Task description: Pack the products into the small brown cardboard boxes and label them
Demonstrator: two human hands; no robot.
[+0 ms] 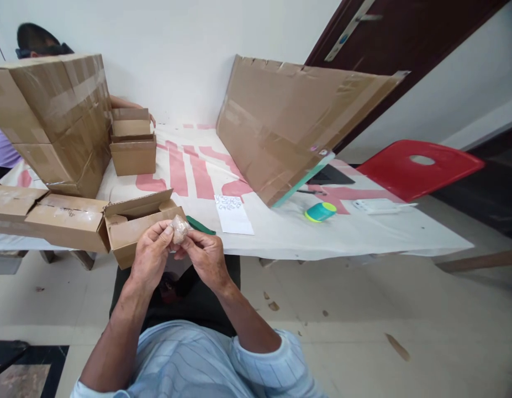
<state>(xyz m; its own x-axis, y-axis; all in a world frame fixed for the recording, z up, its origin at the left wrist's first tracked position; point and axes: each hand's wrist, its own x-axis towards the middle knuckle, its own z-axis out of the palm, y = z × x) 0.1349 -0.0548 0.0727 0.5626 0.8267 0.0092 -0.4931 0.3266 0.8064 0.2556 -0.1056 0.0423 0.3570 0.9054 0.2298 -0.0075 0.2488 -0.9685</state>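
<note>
My left hand (150,251) and my right hand (206,254) meet in front of the table's near edge, both pinching a small pale wrapped lump (180,228) between their fingertips. Just behind them an open small cardboard box (133,224) lies on its side at the table edge. A green flat object (201,225) sticks out behind my right hand. My forearms come up from light blue striped sleeves.
White table cover with pink stripes (280,232). Large taped carton (57,119) at left, small open boxes (133,146), flat long boxes (44,215). Big cardboard sheet (293,121) leaning at the back, paper note (233,213), teal tape roll (320,211), red chair (417,166). Another person (32,44) behind the carton.
</note>
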